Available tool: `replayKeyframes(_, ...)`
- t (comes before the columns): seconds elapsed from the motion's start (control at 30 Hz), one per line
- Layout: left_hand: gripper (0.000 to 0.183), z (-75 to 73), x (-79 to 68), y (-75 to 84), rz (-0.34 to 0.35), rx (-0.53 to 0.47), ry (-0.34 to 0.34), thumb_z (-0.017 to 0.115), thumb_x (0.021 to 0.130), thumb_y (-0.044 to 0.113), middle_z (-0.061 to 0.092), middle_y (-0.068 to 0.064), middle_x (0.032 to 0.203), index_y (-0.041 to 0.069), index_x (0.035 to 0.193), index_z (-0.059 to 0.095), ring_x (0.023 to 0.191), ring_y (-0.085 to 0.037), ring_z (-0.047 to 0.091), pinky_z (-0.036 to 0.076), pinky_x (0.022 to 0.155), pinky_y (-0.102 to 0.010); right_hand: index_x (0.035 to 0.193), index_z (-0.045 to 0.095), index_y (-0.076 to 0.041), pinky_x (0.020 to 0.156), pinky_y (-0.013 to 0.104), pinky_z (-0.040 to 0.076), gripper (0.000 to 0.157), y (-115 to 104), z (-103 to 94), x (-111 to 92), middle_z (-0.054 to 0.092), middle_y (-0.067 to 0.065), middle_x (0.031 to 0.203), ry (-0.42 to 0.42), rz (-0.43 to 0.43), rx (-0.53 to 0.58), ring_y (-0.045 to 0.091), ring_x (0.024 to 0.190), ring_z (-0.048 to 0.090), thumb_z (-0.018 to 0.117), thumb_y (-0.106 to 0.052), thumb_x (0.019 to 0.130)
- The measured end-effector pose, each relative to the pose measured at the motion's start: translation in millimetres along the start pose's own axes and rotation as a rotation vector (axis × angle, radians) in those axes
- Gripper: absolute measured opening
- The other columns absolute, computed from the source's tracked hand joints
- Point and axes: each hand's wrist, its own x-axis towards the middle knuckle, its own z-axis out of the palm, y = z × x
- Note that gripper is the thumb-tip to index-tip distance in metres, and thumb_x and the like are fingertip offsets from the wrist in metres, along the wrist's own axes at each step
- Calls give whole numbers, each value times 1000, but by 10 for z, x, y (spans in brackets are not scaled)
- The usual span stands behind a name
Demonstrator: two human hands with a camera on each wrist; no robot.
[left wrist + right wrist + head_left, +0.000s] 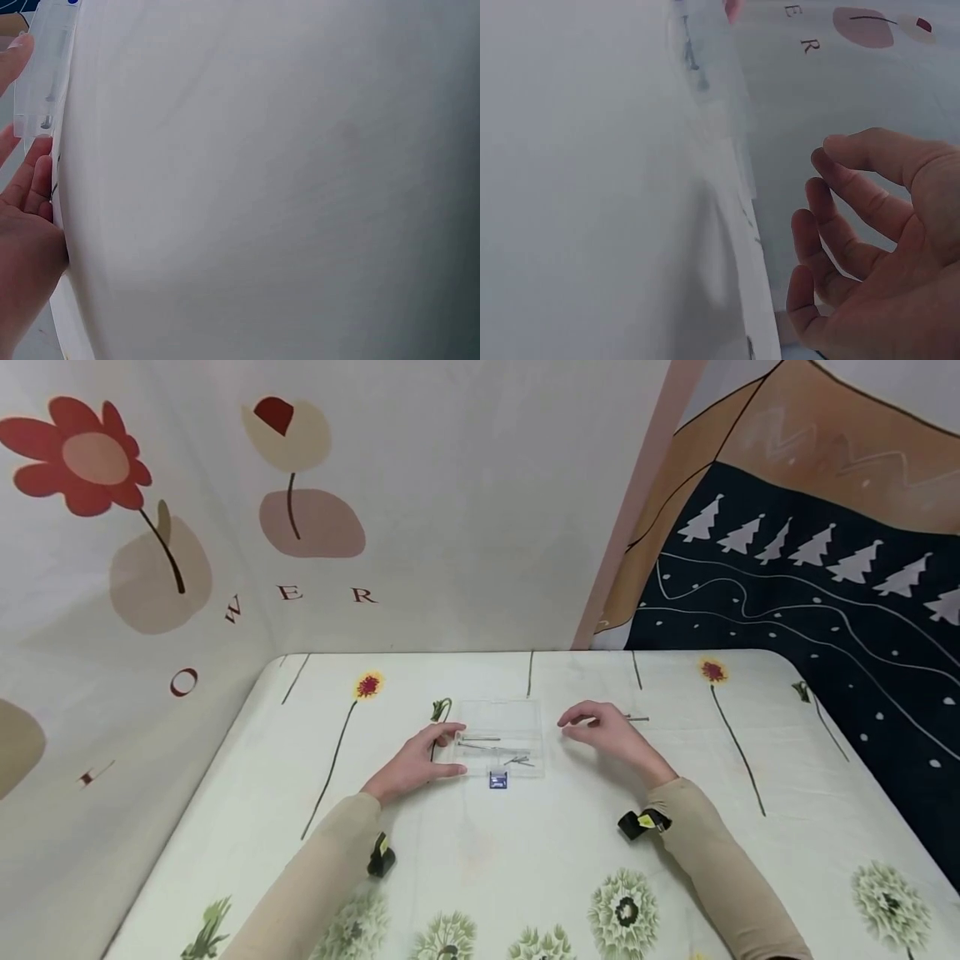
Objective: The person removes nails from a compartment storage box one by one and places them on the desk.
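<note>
A clear plastic box (498, 720) sits on the table with several thin metal nails (480, 740) inside it. At its front edge is a small blue label (498, 779). My left hand (420, 760) holds the box's left side, thumb toward the front and fingers farther back. The left wrist view also has the box (45, 75) between the thumb and fingers at the upper left. Off the box's right side hovers my right hand (611, 731), thumb and index tips close together. Its fingers (855, 195) are loosely bent, with nothing visible between them.
Another nail-like metal piece (637, 718) lies just beyond the right hand. A white flower-printed cloth (480, 843) covers the table. Behind the table hang a pale printed curtain (465, 527) and, to the right, a dark one with white trees (787, 602).
</note>
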Motion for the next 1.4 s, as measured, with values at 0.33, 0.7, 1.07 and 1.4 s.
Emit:
replayKeyframes(0.33, 68, -6, 10, -23, 10, 3, 0, 81, 80, 22, 52, -6, 123, 13, 140, 50, 110, -24, 44, 34, 95, -44, 105, 70, 1, 91, 47, 39, 17, -242, 81, 70, 64, 15, 113, -40, -32, 18, 32, 109, 53, 65, -9, 92)
replayKeyframes(0.7, 68, 1, 3, -18, 5, 1, 0, 81, 80, 22, 51, -6, 123, 14, 140, 50, 110, -24, 44, 34, 95, -44, 99, 73, -1, 91, 56, 39, 15, -207, 400, 207, 60, 20, 119, -100, -169, -27, 36, 117, 48, 69, -7, 87)
replayKeyframes(1.07, 68, -18, -1, -18, 11, 4, 1, 81, 80, 24, 51, -5, 124, 14, 140, 50, 111, -24, 44, 34, 96, -45, 102, 73, -3, 95, 56, 36, 16, -315, 539, 266, 59, 19, 123, -145, -171, -27, 36, 120, 47, 68, -7, 87)
replayKeyframes(1.4, 67, -11, -7, -11, 18, -13, -8, 80, 81, 25, 51, -6, 126, 14, 140, 50, 113, -24, 44, 34, 97, -47, 103, 75, -7, 101, 56, 24, 21, -307, 679, 268, 50, 14, 133, -185, -83, -205, 39, 126, 32, 72, -18, 85)
